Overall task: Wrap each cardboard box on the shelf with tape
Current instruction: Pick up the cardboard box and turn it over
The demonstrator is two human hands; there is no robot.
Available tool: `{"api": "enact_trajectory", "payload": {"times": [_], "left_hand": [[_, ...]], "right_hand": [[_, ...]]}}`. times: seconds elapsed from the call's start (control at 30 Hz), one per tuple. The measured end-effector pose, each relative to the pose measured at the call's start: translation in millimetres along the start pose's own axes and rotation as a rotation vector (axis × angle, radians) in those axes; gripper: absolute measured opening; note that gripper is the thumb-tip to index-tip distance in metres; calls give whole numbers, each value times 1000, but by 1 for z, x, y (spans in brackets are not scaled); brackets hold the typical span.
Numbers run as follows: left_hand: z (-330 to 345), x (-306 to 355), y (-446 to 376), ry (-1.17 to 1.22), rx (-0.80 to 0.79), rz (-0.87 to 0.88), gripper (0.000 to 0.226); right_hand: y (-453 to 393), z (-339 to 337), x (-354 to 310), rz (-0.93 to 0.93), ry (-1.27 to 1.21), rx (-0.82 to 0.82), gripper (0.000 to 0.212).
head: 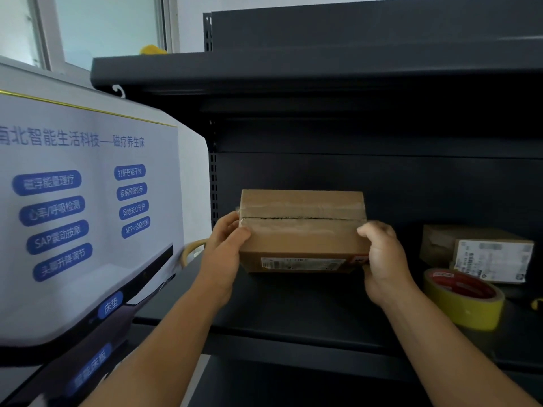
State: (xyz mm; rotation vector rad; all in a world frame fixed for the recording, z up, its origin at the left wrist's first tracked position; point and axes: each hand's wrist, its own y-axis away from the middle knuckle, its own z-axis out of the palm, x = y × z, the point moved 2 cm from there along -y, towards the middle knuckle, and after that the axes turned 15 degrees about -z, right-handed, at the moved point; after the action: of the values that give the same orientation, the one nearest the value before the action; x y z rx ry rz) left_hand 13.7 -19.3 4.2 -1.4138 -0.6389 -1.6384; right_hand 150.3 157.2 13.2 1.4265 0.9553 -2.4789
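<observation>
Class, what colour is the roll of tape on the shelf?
Yellow, with a red inner core; the head view shows the roll of tape best.

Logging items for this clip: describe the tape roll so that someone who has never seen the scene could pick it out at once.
Find the dark shelf and go to its right end, right of the box held by both hands. The tape roll lies flat near the front edge, before a second box bearing a white label. It is the only round thing there: yellow, with a red core.

Brown cardboard box (302, 230), yellow tape roll (467, 304), dark grey shelf (293, 312).
</observation>
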Motion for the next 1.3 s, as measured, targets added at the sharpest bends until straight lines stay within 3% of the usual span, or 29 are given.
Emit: {"api": "enact_trajectory", "payload": {"times": [0.27,0.4,0.53,0.63,0.73,0.87,1.0,1.13,1.3], "left_hand": [[-10,-2,1,-22,-27,23,48],[-12,-1,2,237,26,-83,22],[-9,-5,5,236,61,-193,23],[-7,-2,8,209,54,-161,29],[-4,3,11,173,12,-94,39],[0,4,15,93,-3,-50,52],[1,8,17,55,-68,19,54],[5,14,21,48,-112,89,44],[9,15,21,43,-36,84,34]], "right_hand": [[1,-7,3,-47,125,-39,30],[9,-8,-2,-8,-13,-54,24],[14,-7,-3,93,-99,-68,35],[12,-6,1,97,-53,-80,36],[12,-5,1,48,-28,-33,14],[14,-6,-1,39,-32,-48,36],[14,-10,-6,-10,-105,-78,44],[12,-11,-10,-52,-137,-86,46],[13,-12,-15,-63,-117,-85,47]]}}
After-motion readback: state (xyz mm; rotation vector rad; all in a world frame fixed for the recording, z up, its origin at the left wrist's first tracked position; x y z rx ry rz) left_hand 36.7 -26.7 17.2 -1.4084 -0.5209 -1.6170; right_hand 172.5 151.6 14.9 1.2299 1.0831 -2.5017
